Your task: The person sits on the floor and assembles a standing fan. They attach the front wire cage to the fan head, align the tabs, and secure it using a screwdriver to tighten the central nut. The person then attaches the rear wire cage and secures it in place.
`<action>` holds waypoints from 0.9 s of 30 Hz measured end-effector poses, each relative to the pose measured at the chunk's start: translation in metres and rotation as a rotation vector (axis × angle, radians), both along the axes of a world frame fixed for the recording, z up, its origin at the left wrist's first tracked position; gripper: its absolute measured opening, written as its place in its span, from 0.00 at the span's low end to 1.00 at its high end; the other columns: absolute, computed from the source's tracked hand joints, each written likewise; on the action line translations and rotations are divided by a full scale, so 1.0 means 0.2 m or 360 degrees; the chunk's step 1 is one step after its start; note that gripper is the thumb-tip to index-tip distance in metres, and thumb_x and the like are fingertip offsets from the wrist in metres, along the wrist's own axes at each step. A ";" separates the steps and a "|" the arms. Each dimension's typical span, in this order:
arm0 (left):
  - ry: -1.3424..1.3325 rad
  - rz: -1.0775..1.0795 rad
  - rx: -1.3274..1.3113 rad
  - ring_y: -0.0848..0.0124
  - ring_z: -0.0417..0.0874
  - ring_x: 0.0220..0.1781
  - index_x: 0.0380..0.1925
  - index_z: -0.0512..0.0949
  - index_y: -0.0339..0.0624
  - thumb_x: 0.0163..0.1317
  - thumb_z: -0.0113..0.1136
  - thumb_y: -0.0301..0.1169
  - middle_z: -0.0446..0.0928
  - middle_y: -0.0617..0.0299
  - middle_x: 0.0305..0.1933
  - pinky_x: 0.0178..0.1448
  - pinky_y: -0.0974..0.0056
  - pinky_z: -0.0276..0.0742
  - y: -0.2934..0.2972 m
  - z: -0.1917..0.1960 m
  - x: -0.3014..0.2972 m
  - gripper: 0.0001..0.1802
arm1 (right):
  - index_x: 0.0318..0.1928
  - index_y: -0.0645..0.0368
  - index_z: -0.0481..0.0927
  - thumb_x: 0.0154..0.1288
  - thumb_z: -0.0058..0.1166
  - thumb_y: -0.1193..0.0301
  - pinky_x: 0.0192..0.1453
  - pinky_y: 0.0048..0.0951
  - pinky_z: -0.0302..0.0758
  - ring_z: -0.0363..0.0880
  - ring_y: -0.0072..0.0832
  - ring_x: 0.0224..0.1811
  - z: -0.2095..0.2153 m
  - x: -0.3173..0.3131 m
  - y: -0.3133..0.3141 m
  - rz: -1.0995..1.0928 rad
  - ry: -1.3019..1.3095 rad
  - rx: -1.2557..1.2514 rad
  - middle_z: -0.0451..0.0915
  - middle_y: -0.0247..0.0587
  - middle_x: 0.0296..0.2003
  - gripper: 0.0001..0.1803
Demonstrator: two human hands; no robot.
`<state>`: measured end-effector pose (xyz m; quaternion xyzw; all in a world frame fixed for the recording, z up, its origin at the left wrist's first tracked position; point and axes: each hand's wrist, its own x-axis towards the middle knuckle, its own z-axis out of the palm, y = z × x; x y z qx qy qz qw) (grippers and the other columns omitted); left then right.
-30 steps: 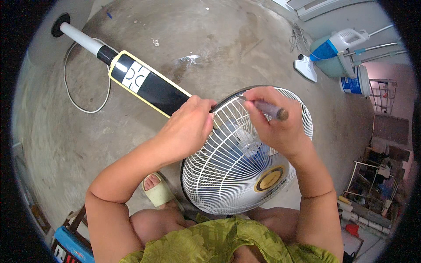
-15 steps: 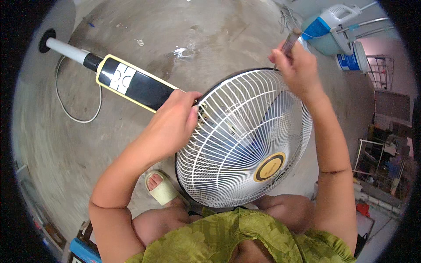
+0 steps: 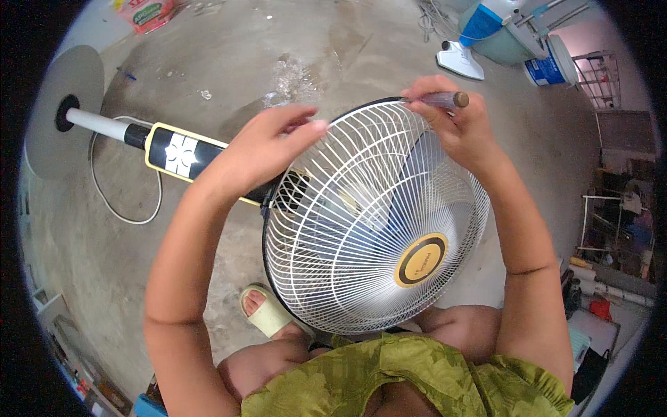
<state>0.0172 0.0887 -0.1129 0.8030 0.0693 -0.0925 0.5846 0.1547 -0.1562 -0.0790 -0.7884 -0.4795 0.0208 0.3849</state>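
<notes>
A standing fan lies across my lap, its white wire grille (image 3: 347, 229) tilted up toward me. A yellow and black badge (image 3: 421, 260) marks the grille's centre, and bluish blades show through the wires. My right hand (image 3: 455, 128) grips the dull translucent handle of a screwdriver (image 3: 441, 100) at the far right of the grille's black rim; its tip is hidden by the fingers. Beside the rim's upper left, my left hand (image 3: 271, 146) hovers with thumb and fingers apart, holding nothing. Behind it runs the fan's black control panel (image 3: 182, 154) with yellow edging.
The fan's pale pole (image 3: 101, 124) ends at a round grey base (image 3: 42, 132) on the left. A grey cord (image 3: 125, 219) loops over the concrete floor. Far right stand a blue and white floor cleaner (image 3: 461, 59) and a white bucket (image 3: 552, 66). A red package (image 3: 146, 15) sits far left.
My left hand has let go of the rim, its fingers now lifted and apart. The screwdriver has swung from upright to nearly level in my right hand. The view has shifted slightly.
</notes>
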 end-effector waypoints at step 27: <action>0.0332 -0.0223 0.0106 0.64 0.77 0.51 0.53 0.72 0.26 0.53 0.70 0.48 0.77 0.48 0.48 0.57 0.64 0.71 -0.12 0.04 0.13 0.39 | 0.40 0.64 0.80 0.63 0.58 0.75 0.39 0.19 0.72 0.75 0.17 0.34 0.06 -0.04 0.00 -0.0233 0.0192 -0.0384 0.80 0.31 0.33 0.06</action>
